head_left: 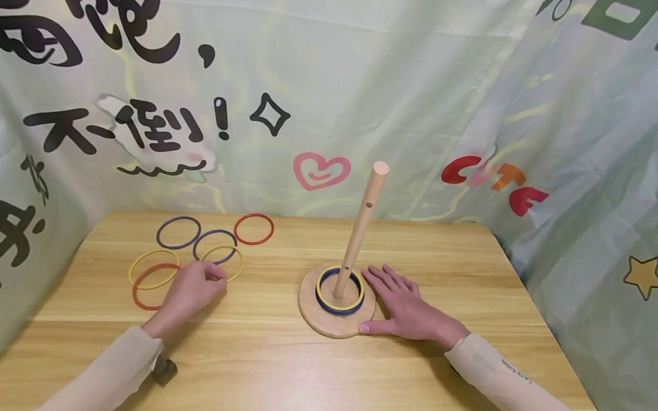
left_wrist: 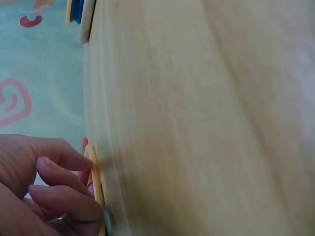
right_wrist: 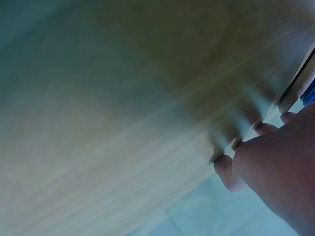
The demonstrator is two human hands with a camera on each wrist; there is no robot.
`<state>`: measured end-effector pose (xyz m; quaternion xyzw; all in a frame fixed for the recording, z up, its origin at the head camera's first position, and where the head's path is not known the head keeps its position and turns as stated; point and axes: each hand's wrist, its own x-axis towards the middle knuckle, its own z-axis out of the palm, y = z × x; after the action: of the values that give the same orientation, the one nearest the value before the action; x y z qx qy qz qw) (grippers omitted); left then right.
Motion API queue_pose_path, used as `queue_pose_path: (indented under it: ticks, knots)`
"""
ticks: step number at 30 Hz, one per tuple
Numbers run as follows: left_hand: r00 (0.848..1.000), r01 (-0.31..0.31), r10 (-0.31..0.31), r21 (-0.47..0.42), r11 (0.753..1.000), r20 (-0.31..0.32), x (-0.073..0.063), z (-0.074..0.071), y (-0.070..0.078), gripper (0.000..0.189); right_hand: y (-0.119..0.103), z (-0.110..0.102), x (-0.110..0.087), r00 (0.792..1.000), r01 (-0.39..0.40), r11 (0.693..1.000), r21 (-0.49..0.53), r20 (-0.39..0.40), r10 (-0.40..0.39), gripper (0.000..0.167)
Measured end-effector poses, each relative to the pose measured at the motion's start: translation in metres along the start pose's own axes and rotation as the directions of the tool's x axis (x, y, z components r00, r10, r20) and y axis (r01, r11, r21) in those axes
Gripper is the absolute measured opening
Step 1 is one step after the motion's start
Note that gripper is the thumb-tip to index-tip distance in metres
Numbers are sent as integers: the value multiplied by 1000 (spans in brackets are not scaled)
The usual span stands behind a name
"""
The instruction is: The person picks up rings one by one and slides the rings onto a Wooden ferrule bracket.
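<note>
Head cam: thin, rnd yel. ring (head_left: 242,261) overlaps dk. blue ring (head_left: 214,231).

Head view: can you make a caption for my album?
Left grip on a yellow ring, right grip against a wooden peg stand.

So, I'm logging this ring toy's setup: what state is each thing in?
Left hand: fingers bent, touching a yellow ring; grip unclear
That yellow ring: overlapping a blue ring
Right hand: fingers spread, against the base
Base: flat on the table
Post: standing
Stacked yellow and blue rings: around the post
Other blue ring: loose
Red ring: loose
Orange-red ring: overlapping the left yellow ring
</note>
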<state>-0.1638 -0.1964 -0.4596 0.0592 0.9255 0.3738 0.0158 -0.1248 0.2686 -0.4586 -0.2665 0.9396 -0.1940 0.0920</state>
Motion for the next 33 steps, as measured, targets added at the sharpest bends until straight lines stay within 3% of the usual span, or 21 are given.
queue_pose_path:
  ticks: [13, 20, 23, 26, 33]
  knots:
    - [993, -115, 115, 13, 993, 14, -1, 5, 1, 8, 0, 2, -1, 1000, 12, 1000, 1, -8, -12, 109]
    - [968, -249, 245, -51, 967, -61, -6, 6, 13, 16, 0, 1, -1, 1000, 9, 1000, 9, -14, -9, 110]
    - [948, -309, 302, -66, 949, -97, -8, 7, 20, 22, 0, 1, -1, 1000, 10, 1000, 7, -12, -10, 109]
    - [920, -380, 369, -74, 922, -134, -10, 7, 29, 25, 0, 1, -1, 1000, 12, 1000, 8, -16, -12, 108]
    - [826, -548, 523, -83, 832, -211, -14, 8, 52, 26, -1, 0, 0, 1000, 11, 1000, 9, -15, -11, 108]
